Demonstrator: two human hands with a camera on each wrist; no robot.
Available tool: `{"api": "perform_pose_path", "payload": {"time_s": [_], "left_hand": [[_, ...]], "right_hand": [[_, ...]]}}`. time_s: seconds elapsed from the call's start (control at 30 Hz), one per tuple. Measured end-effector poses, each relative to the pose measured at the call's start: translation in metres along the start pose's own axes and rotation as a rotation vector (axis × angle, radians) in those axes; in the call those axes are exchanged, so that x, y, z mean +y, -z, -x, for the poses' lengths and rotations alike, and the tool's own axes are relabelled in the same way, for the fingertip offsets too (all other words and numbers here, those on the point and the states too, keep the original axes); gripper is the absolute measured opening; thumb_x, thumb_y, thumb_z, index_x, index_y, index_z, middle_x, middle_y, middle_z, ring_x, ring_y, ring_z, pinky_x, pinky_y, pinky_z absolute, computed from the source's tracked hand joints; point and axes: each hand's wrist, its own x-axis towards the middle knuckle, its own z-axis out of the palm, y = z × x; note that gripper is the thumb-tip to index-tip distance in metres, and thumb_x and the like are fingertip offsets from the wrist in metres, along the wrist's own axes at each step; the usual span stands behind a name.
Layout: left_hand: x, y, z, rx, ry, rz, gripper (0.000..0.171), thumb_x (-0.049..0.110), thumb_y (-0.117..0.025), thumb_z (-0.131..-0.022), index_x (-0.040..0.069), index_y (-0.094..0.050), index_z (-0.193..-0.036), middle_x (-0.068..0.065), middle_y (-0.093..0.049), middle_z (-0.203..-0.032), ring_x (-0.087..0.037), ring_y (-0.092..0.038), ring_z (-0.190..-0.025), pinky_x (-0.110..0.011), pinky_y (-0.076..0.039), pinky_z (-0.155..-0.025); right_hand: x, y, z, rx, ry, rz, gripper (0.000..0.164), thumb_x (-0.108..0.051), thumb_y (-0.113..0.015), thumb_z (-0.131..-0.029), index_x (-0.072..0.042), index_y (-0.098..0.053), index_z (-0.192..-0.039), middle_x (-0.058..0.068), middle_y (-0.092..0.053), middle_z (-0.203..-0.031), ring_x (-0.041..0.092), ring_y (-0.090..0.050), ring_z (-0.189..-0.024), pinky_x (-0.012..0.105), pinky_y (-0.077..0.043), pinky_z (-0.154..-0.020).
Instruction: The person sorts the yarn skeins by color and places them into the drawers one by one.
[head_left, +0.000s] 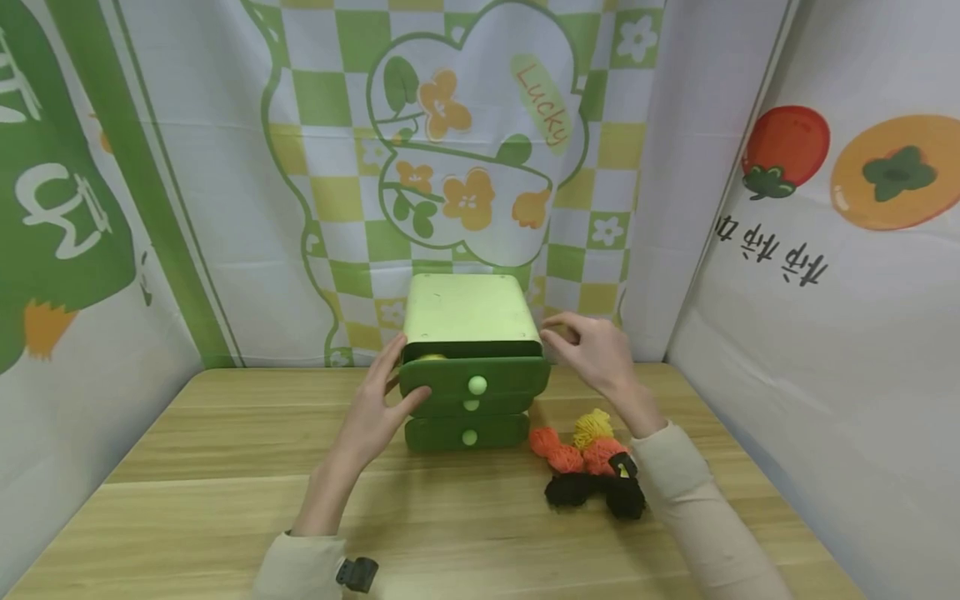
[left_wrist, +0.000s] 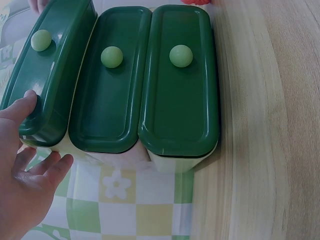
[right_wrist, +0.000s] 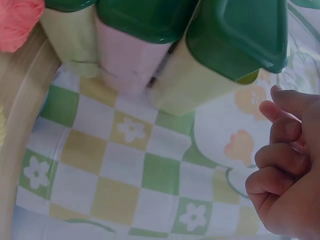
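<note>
A small cabinet (head_left: 472, 308) with a pale green top and dark green drawers stands at the back of the table. Its top drawer (head_left: 442, 377) is pulled out partway; something yellow (head_left: 431, 357) shows inside. My left hand (head_left: 378, 408) lies against the left corner of that drawer, thumb on the front and fairly straight fingers along the side. Beside the cabinet's right side, my right hand (head_left: 596, 346) is raised apart from it. In the right wrist view, the right hand's fingers (right_wrist: 280, 160) are curled, with nothing visible between them.
Right of the cabinet lie orange yarn bundles (head_left: 565, 458), a yellow yarn bundle (head_left: 593, 427) and a black bundle (head_left: 567, 490), near my right sleeve. Two lower drawers (head_left: 435, 433) with round pale knobs are pushed in. A patterned cloth (head_left: 322, 125) hangs behind.
</note>
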Motion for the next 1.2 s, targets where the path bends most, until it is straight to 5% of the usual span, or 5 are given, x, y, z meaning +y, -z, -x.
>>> {"api": "perform_pose_path", "payload": {"time_s": [0.37,0.67,1.2], "left_hand": [[0.000,0.001,-0.001,-0.008,0.004,-0.001,0.085,0.043,-0.069,-0.092,0.027,-0.019,-0.160,0.008,-0.014,-0.167,-0.028,-0.026,-0.151,-0.047,-0.041,-0.117],[-0.001,0.000,0.000,-0.005,0.001,0.003,0.085,0.040,-0.069,-0.092,0.024,-0.020,-0.160,-0.001,-0.016,-0.167,-0.029,-0.026,-0.151,-0.048,-0.041,-0.117],[0.000,0.002,0.001,-0.011,0.006,-0.001,0.086,0.044,-0.069,-0.092,0.027,-0.019,-0.160,0.003,-0.014,-0.167,-0.028,-0.025,-0.151,-0.048,-0.041,-0.117]], "right_hand": [[0.030,-0.004,0.010,-0.042,-0.091,0.018,0.027,-0.035,-0.068,-0.094,-0.015,-0.075,-0.110,-0.002,-0.049,-0.057,0.008,-0.033,-0.046,0.020,-0.024,-0.041],[0.055,-0.012,0.018,-0.153,-0.175,0.058,0.034,-0.040,-0.066,-0.094,-0.012,-0.075,-0.113,-0.001,-0.059,-0.066,0.011,-0.044,-0.053,0.021,-0.032,-0.042],[0.092,-0.031,0.041,-0.343,-0.254,0.127,0.042,-0.047,-0.065,-0.093,-0.016,-0.070,-0.121,0.001,-0.064,-0.078,0.014,-0.054,-0.062,0.027,-0.042,-0.048]]}}
